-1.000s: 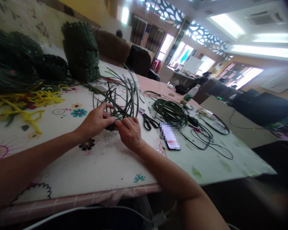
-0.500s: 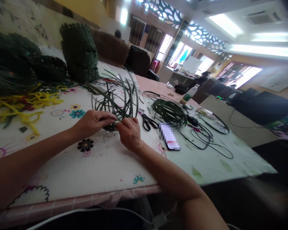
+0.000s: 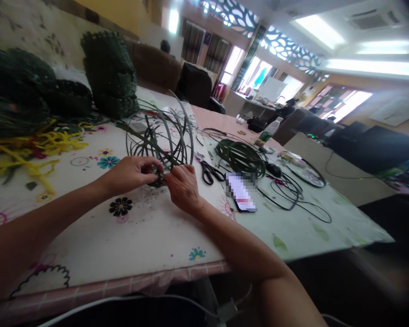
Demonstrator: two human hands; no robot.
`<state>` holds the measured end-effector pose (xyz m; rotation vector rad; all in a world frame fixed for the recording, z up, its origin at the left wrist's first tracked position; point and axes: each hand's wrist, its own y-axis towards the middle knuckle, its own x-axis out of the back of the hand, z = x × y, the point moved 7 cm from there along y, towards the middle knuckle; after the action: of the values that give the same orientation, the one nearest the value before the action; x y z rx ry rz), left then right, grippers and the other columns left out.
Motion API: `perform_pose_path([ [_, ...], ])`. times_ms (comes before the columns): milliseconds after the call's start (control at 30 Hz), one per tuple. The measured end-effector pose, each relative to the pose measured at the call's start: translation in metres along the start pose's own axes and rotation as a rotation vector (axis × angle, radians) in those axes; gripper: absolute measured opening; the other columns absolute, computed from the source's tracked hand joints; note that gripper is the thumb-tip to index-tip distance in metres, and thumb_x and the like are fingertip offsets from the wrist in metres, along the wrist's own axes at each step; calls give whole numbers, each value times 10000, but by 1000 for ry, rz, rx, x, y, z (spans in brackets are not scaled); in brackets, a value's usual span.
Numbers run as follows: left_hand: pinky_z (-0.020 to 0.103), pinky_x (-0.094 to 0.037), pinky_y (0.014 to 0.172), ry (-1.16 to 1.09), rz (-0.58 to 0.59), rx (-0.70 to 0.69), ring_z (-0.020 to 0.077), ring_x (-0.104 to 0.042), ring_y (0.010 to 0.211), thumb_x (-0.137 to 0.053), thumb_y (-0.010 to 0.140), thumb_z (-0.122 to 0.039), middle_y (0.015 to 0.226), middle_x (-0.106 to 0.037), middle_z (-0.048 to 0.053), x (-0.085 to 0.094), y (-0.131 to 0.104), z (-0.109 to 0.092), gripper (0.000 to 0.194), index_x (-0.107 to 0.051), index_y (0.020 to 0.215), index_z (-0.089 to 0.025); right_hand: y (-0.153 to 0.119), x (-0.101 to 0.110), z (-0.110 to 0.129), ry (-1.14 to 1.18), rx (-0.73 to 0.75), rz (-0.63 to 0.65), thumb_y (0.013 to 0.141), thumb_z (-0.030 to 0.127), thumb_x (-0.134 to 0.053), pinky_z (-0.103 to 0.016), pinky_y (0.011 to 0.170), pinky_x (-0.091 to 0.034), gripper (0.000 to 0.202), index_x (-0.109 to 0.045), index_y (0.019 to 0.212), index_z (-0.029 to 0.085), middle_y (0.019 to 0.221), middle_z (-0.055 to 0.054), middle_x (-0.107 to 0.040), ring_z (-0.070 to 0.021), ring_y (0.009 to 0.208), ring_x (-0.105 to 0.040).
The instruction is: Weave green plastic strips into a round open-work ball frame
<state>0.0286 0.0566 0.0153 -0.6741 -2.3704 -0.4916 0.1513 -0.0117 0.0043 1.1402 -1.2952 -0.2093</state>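
Note:
A loose, half-woven basket of dark green strips (image 3: 172, 136) stands on the floral tablecloth, its long strips arching upward and outward. My left hand (image 3: 138, 172) is at its near left side, fingers curled and thumb close to them, pinching the strips at the woven base. My right hand (image 3: 184, 186) sits right beside it, fingers closed on the strips at the near edge. The two hands almost touch. Their fingertips partly hide the woven part, so the exact strip in each hand is hard to make out.
Black-handled scissors (image 3: 210, 172) and a phone (image 3: 240, 193) lie to the right. Behind them are a coil of green strip (image 3: 240, 156) and a bottle (image 3: 269, 129). At left stand a dark green woven basket (image 3: 109, 75) and yellow cords (image 3: 44, 145).
My left hand's fingers have bent and drawn back slightly from being stretched toward the right hand. My right hand stays nearly in place. The view has shifted a little.

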Motion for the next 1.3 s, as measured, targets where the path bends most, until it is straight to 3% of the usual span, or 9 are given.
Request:
perform_pose_path([
  [233,232,-339,537,21,-23,5,122,-500,525,-612,703,-377,529,-570,-27,-1,0,-4,197,-711,749,-213,-2,-4,1,-36,-2,36,960,173,-502,-343,757,-267,236,-564,733,199,717,-8,-437,-169,724,-387],
  [633,236,-387,564,61,-93,-36,133,-560,561,-605,744,-395,601,-650,-10,-1,-6,-10,247,-738,826,-203,-1,1,-1,-49,12,-25,982,200,-482,-344,743,-272,266,-568,731,195,712,-8,-443,-166,717,-402],
  [800,234,-408,616,77,-61,-109,139,-606,636,-590,756,-358,681,-699,6,-3,-7,-15,203,-701,733,-190,-2,3,3,-63,16,-34,966,180,-497,-345,736,-272,267,-556,706,194,701,-9,-437,-169,710,-387],
  [933,236,-386,592,137,-17,-136,132,-565,589,-570,741,-323,624,-668,-5,-4,-7,-17,179,-672,682,-189,-2,1,5,-62,20,18,968,169,-485,-347,745,-275,257,-565,725,193,725,-14,-444,-172,721,-385],
  [1300,226,-360,575,168,129,-144,121,-540,585,-557,682,-256,624,-634,-31,-10,-6,-13,100,-643,681,-204,-2,-4,10,-11,81,123,992,143,-427,-343,773,-283,283,-566,750,193,753,-20,-454,-175,760,-389],
])
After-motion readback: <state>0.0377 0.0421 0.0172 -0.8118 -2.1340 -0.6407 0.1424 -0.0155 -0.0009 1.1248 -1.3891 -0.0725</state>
